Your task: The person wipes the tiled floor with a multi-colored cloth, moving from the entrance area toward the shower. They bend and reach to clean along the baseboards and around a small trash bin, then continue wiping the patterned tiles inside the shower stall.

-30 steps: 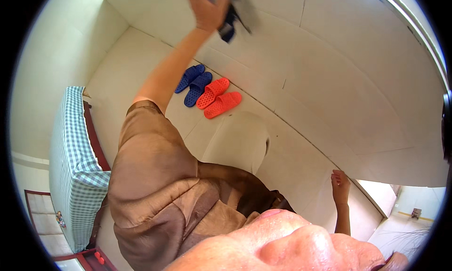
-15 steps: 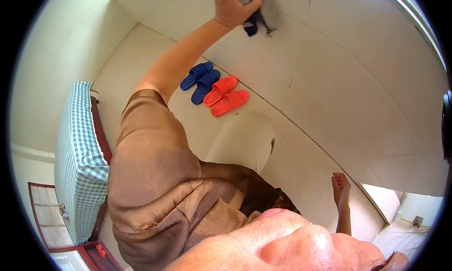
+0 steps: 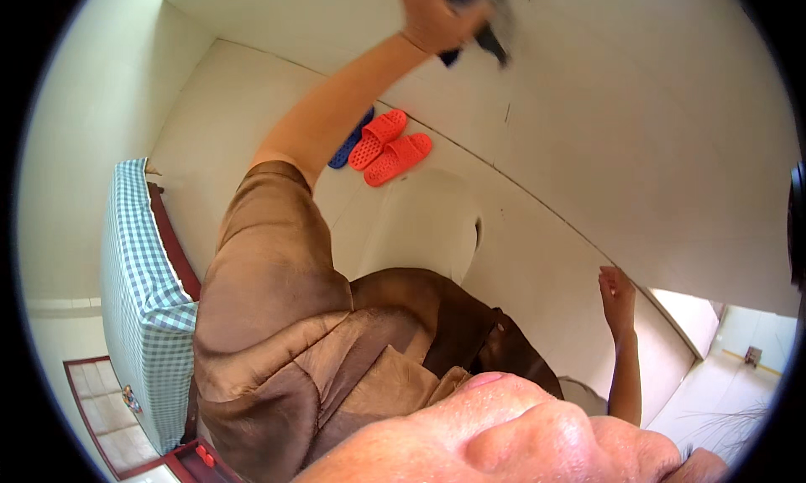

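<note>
At the top of the view, my left hand [image 3: 438, 20] is closed on a dark blue and grey cloth [image 3: 489, 40]. It holds the cloth against or very near the pale wall [image 3: 630, 139]; contact cannot be made out. Motion blurs the cloth, and the frame's upper part cuts off some of the hand. Over on the right, my right hand [image 3: 618, 297] is raised beside the wall's lower edge. Its fingers are curled in, and nothing shows in them.
Red slippers [image 3: 398, 158] lie on the pale floor [image 3: 252, 114]; blue slippers [image 3: 348, 143] beside them are partly behind my left forearm. A piece of furniture under a checked cover [image 3: 147, 248] stands at left. Below my arm is a pale rounded shape [image 3: 424, 223] of unclear kind.
My left hand has shifted right with the cloth, and its forearm hides more of the blue slippers. My right hand has come up slightly. The whole view has also shifted a little.
</note>
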`<move>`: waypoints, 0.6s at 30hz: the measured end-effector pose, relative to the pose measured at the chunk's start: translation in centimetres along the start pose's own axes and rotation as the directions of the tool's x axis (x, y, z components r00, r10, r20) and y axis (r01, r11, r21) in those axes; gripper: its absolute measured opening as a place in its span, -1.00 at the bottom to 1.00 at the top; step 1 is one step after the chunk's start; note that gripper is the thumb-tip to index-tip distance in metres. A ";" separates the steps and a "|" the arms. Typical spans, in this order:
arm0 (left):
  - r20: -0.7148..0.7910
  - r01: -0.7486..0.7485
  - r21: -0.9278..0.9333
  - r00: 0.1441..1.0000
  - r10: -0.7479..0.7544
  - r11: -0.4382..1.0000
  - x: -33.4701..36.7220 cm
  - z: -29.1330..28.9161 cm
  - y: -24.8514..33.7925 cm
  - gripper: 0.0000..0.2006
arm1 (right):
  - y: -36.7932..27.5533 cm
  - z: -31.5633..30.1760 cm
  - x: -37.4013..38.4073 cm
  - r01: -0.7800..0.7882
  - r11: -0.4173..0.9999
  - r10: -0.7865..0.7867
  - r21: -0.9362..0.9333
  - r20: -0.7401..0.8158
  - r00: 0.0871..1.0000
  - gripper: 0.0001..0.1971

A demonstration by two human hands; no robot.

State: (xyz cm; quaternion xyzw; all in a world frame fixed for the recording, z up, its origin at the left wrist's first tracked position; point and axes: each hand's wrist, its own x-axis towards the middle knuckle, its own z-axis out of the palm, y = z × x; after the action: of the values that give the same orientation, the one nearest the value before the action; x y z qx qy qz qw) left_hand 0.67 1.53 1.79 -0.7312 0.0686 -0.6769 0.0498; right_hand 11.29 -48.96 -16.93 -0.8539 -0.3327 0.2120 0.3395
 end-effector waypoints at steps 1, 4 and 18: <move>0.208 -0.021 -0.080 0.977 0.037 0.997 -3.8 0.6 -0.1 -0.20 | 0.0 0.6 0.4 0.045 0.999 -0.045 -0.016 0.007 0.999 -0.83; 0.409 -0.389 -0.292 0.775 0.482 0.874 -9.8 3.4 3.4 -0.37 | 0.1 1.0 0.6 0.118 0.992 -0.118 -0.051 0.011 0.993 -0.83; 0.060 0.025 0.097 0.998 -0.031 0.995 -0.2 -0.6 3.1 -0.48 | -1.6 -0.7 -2.1 0.179 0.980 -0.182 -0.091 -0.026 0.983 -0.84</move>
State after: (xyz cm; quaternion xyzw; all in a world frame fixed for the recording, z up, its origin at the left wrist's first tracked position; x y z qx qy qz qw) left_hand 0.00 -1.51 1.12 -0.7492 0.0243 -0.6573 0.0776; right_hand 9.55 -49.85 -15.00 -0.8379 -0.4120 0.1507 0.3249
